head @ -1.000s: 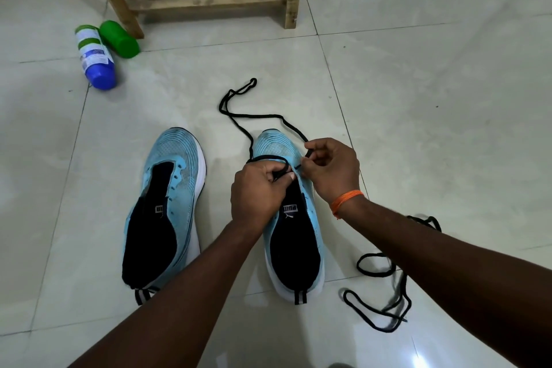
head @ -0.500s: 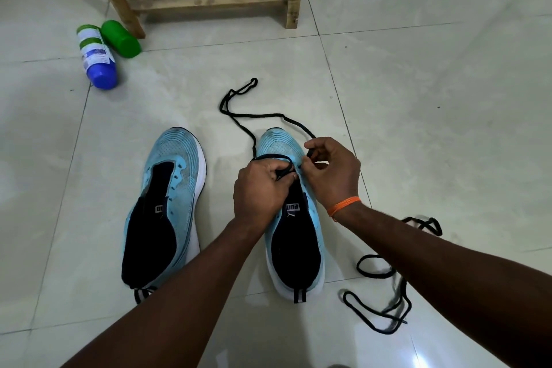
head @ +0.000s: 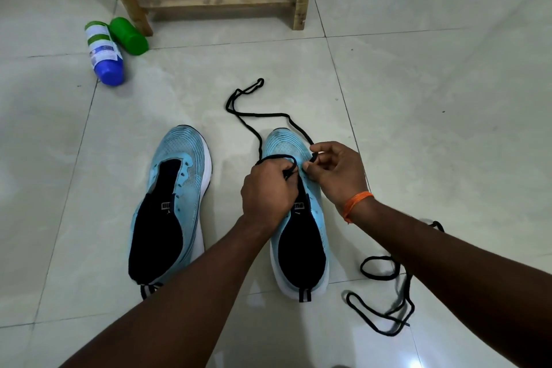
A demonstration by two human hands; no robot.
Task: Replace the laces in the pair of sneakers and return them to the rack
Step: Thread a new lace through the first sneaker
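Head view showed the left hand (head: 268, 188) pinching the black lace (head: 254, 116) over the right sneaker (head: 298, 218), the right hand (head: 334, 170) just beside it closed on the lace tip. Feeding that tip straight through the eyelet, keeping slack even, would serve best. Eyelets lay hidden under both grips. Left of them sat the unlaced sneaker (head: 176, 188).

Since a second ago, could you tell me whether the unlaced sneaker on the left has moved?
No. The unlaced sneaker keeps its place against the tile seam on its left; only the camera shifted slightly.
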